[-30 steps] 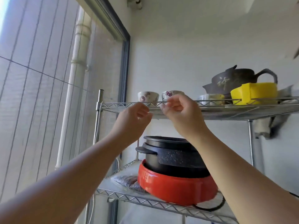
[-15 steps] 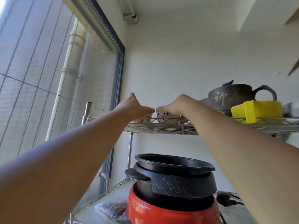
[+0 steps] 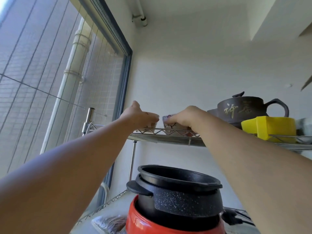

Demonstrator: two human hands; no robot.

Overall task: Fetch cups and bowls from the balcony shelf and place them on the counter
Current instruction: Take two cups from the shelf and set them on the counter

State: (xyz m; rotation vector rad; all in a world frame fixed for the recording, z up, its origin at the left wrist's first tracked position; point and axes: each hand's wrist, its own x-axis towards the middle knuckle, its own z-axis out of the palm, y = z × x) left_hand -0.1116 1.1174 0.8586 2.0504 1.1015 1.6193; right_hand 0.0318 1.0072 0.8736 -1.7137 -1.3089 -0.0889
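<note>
Two small white cups with flower prints stand at the left end of the wire shelf's top tier (image 3: 168, 138). My left hand (image 3: 137, 114) is closed around the left cup (image 3: 149, 128), which is mostly hidden by the fingers. My right hand (image 3: 183, 117) grips the rim of the right cup (image 3: 170, 125), whose painted side shows below the fingers. Both cups still seem to rest on the wire.
A dark clay teapot (image 3: 244, 108) and a yellow container (image 3: 270, 128) sit further right on the same tier. Below, a black pot (image 3: 179, 191) stands in a red base (image 3: 152, 222). A window (image 3: 50, 73) lies to the left, a white wall behind.
Both hands rose from in front of the shelf edge to over the tier and closed on the two cups. The camera has tilted up and moved closer.
</note>
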